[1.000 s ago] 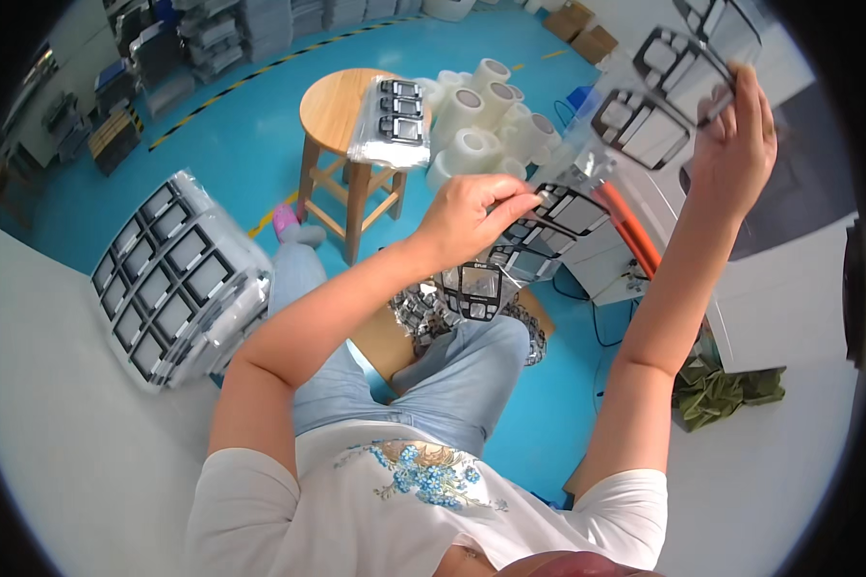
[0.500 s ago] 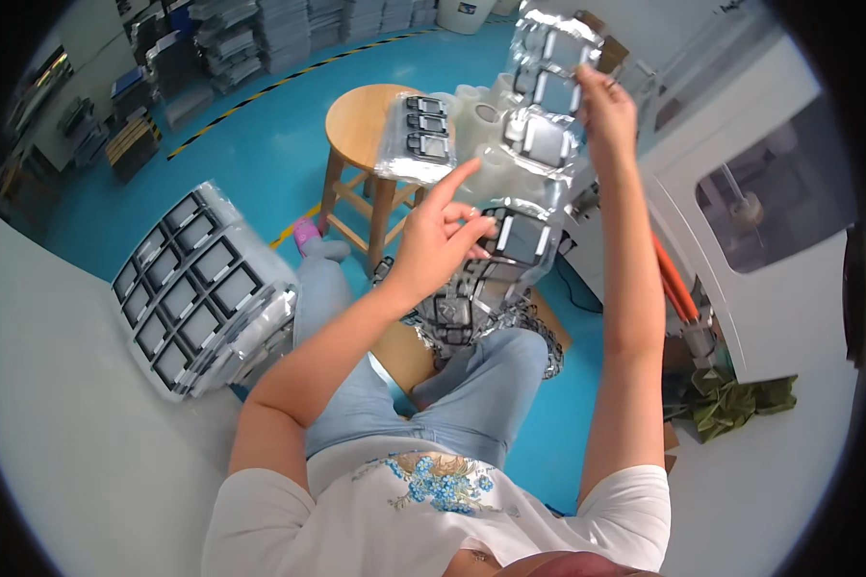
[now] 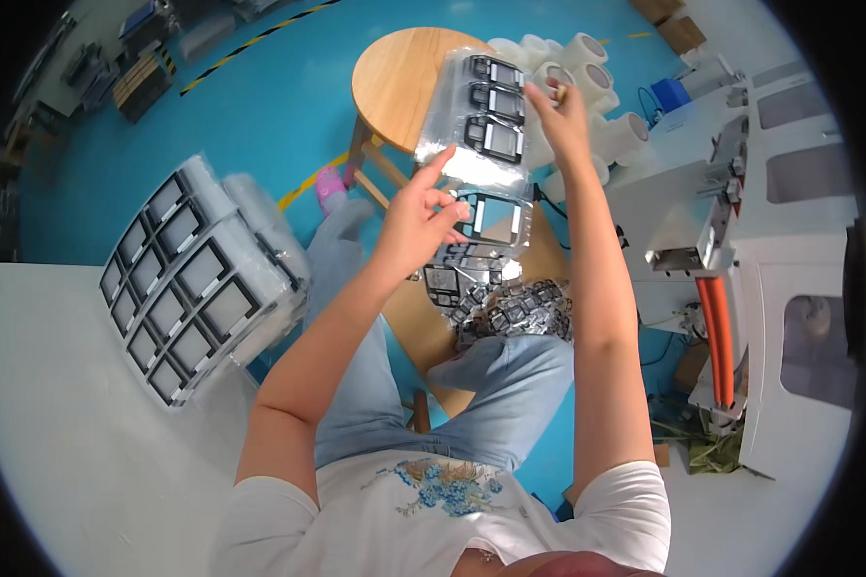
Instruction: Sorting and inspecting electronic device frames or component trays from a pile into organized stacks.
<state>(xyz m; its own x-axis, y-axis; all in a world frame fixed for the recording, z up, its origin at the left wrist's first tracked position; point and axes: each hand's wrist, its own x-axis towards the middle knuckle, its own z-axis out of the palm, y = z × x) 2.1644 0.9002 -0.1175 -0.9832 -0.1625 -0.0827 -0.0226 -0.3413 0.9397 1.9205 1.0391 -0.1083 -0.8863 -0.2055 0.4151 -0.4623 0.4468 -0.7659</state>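
Note:
A clear plastic film strip [image 3: 498,171] carrying black-framed parts with grey centres runs up from a heap between my knees to a round wooden stool [image 3: 380,82]. Its upper section, with three black frames, lies over the stool's right side. My right hand [image 3: 563,120] is closed at that section's right edge, fingertips pinched by the film. Lower down, my left hand [image 3: 416,226] holds the strip's left edge between thumb and bent fingers, its index finger stretched along the film. The heap of strip [image 3: 515,310] sits on brown cardboard [image 3: 419,332] between my legs.
At my left, a stack of clear sheets with larger black frames [image 3: 178,279] rests on a white surface [image 3: 38,385]. Rolls of clear film [image 3: 587,82] stand behind the stool. A white machine [image 3: 789,260] with orange tubes [image 3: 717,337] is on my right.
My right hand has come down from high up, lowering the raised film onto the stool. My left hand has shifted slightly left. The view has turned, showing more of the machine.

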